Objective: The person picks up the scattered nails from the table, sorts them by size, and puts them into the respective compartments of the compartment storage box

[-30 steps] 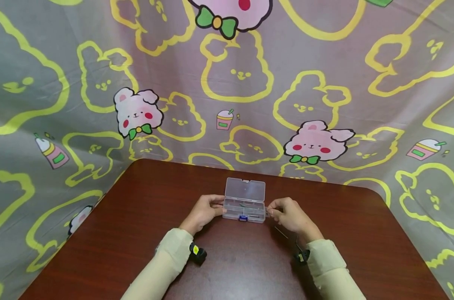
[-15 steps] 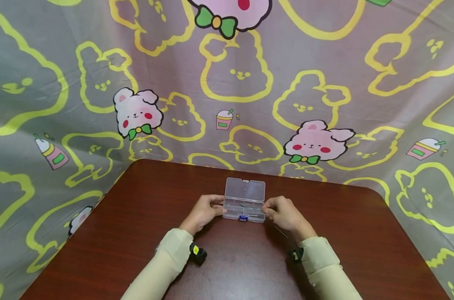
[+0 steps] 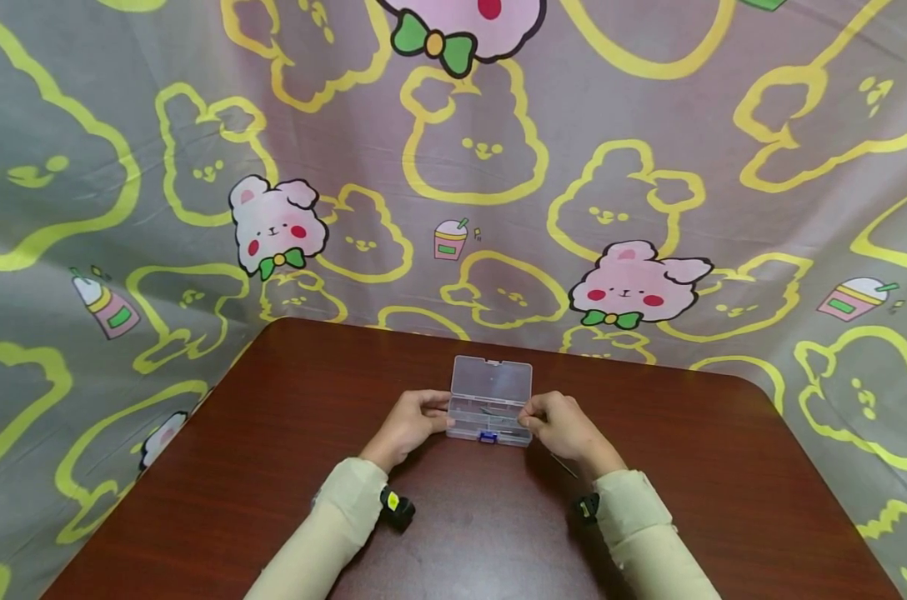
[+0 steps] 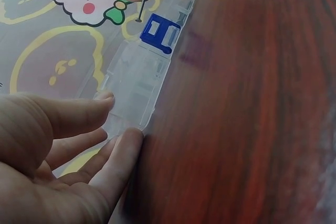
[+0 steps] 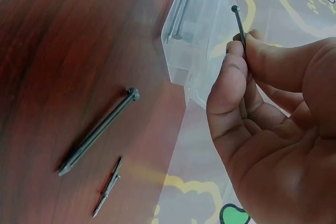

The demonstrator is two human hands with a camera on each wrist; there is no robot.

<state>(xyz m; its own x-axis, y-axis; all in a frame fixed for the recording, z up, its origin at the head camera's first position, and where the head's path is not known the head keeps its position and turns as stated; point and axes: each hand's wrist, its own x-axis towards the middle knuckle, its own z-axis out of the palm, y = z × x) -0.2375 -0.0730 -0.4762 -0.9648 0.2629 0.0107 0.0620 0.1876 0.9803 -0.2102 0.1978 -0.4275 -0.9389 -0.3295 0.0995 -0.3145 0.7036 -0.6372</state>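
Observation:
A clear plastic compartment box (image 3: 489, 380) with a blue latch (image 4: 160, 33) stands on the table, its lid raised. My left hand (image 3: 407, 427) grips the left end of the box between thumb and fingers. Over the right-hand end, my right hand (image 3: 566, 429) pinches a thin dark nail (image 5: 239, 20) by thumb and fingertips. The nail's head end sticks out past the fingers. Inside the front of the box, nails (image 5: 183, 11) lie in the right-hand compartment. In the head view a small greenish item lies in the rear row, too small to name.
On the brown table (image 3: 333, 375), a large nail (image 5: 100, 132) lies right of the box. Thinner small nails (image 5: 107, 188) lie close together near it. A patterned cloth (image 3: 378, 150) hangs behind the table and at its sides.
My right hand has moved left, from beside the box's right end to over it. The left hand and the box have stayed in place.

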